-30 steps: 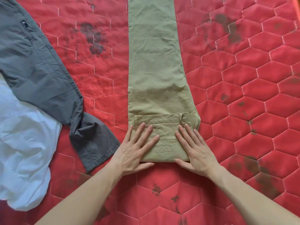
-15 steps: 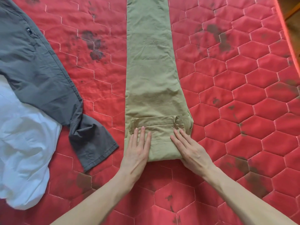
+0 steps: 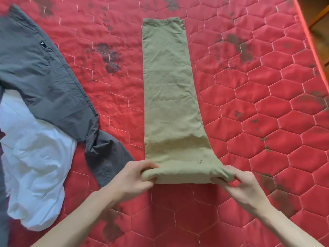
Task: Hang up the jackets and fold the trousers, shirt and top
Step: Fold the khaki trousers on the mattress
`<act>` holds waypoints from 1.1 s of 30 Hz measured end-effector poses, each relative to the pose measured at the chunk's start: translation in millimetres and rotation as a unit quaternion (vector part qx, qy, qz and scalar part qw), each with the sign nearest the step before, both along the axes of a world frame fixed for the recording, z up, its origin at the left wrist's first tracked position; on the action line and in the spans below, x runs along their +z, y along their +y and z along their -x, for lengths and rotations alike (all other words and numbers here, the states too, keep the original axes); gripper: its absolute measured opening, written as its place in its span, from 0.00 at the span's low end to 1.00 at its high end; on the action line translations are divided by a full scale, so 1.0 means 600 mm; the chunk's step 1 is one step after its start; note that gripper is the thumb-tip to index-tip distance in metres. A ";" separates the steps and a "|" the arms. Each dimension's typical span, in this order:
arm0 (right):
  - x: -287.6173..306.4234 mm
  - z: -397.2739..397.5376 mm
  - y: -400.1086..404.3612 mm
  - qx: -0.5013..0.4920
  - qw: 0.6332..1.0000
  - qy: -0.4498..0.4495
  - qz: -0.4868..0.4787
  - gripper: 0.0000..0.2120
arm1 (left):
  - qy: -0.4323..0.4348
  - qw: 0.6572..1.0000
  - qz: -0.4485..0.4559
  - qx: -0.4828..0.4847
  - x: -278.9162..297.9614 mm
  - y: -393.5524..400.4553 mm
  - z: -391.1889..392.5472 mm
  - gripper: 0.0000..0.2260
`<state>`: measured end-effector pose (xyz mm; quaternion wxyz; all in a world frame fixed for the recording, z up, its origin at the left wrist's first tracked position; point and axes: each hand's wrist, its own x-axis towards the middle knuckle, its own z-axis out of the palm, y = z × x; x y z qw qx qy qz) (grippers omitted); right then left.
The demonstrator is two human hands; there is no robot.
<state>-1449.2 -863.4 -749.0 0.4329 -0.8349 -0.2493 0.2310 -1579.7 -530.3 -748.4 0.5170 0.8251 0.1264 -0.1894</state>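
Khaki trousers (image 3: 170,97) lie folded lengthwise as one long strip down the middle of the red quilted mattress (image 3: 267,122), leg cuffs at the far end. The near waist end is folded over into a thick roll. My left hand (image 3: 135,177) grips the roll's left end, fingers curled round it. My right hand (image 3: 243,182) pinches the roll's right end. A dark grey garment (image 3: 46,82) is spread at the left, partly over a crumpled white garment (image 3: 33,166).
The mattress edge (image 3: 313,43) runs down the far right, with wooden floor and a piece of wooden furniture (image 3: 320,13) beyond it. Dark stains mark the quilt in several places.
Both hands went from lying flat on the folded waist end to gripping its two sides. The fold is now a thicker roll. The view has pulled back, showing the leg cuffs.
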 end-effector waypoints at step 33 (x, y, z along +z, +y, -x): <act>-0.193 -0.089 0.144 -0.250 0.928 -0.177 0.213 0.23 | 0.075 0.890 -0.335 0.301 -0.164 -0.096 -0.073 0.16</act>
